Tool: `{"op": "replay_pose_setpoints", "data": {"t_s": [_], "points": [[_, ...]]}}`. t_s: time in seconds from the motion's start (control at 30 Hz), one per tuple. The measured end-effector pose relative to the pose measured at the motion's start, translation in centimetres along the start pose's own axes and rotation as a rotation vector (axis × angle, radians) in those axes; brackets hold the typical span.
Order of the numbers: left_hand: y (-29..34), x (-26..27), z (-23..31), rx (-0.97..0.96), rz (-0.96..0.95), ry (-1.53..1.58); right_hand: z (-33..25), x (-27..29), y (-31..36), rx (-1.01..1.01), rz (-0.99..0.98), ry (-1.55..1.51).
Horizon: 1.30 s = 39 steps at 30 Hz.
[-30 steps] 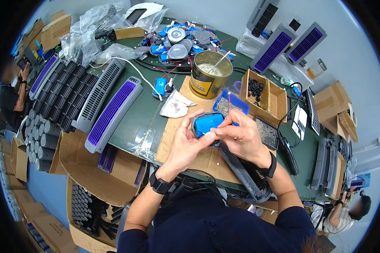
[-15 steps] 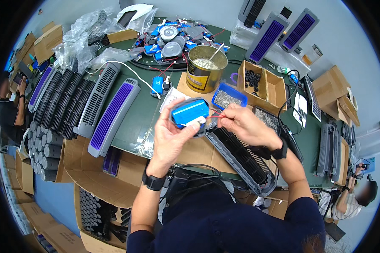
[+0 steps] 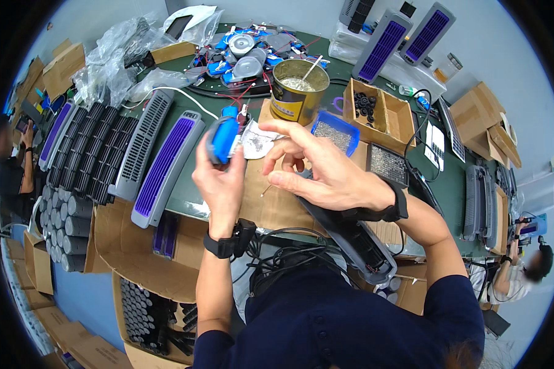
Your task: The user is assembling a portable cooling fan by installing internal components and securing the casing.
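In my left hand is a blue battery pack on a dark round base, blurred and turned edge-on. Thumb and fingers close around its lower part. To its right my right hand hovers over the cardboard with its fingers apart and nothing visible in them. Below that wrist lies a long dark fan housing, partly covered by the hand and forearm. A crumpled white paper lies between the hands. A small thin object under the right fingers is too small to name.
A tin of paste, a blue tray of screws and a box of black parts stand beyond my hands. Battery assemblies pile up at the back. Purple-grilled fan housings lie left. One person is left, another right.
My left hand has moved left and tilted the battery pack on edge. My right hand has let go of the red wires, opened its fingers and come left.
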<state>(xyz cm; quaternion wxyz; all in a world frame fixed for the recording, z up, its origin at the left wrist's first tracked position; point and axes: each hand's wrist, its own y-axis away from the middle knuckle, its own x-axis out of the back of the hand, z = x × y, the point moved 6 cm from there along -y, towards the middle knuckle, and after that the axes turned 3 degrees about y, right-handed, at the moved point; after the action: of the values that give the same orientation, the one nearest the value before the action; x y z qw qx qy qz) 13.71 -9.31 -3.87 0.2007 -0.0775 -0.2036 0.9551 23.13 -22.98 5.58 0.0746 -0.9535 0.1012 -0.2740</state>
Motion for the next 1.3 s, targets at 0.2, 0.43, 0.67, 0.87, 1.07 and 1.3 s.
{"op": "replay_pose_setpoints", "data": {"t_s": [0.2,0.43,0.67,0.87,1.07,1.3], "points": [[1.6,1.7,-4.4,0.505,0.042,0.552,8.4,-5.8,1.3,-0.071,-0.229,1.116],[3.2,0.5,-4.7,0.568,-0.074,0.609,11.0,-4.0,2.2,-0.029,-0.281,0.892],[3.7,-1.9,-4.6,0.625,-0.171,0.627,5.7,-0.4,8.9,-0.147,-0.136,1.037],[4.1,-5.7,-4.0,0.616,-0.352,0.649,8.8,2.1,11.5,-0.345,-0.165,0.761],[6.0,-8.2,-3.9,0.691,-0.513,0.567,9.2,1.5,11.3,-0.164,-0.229,0.576],[7.5,-8.2,-5.5,0.745,-0.480,0.490,10.8,1.4,9.2,-0.223,-0.094,0.204]]}}
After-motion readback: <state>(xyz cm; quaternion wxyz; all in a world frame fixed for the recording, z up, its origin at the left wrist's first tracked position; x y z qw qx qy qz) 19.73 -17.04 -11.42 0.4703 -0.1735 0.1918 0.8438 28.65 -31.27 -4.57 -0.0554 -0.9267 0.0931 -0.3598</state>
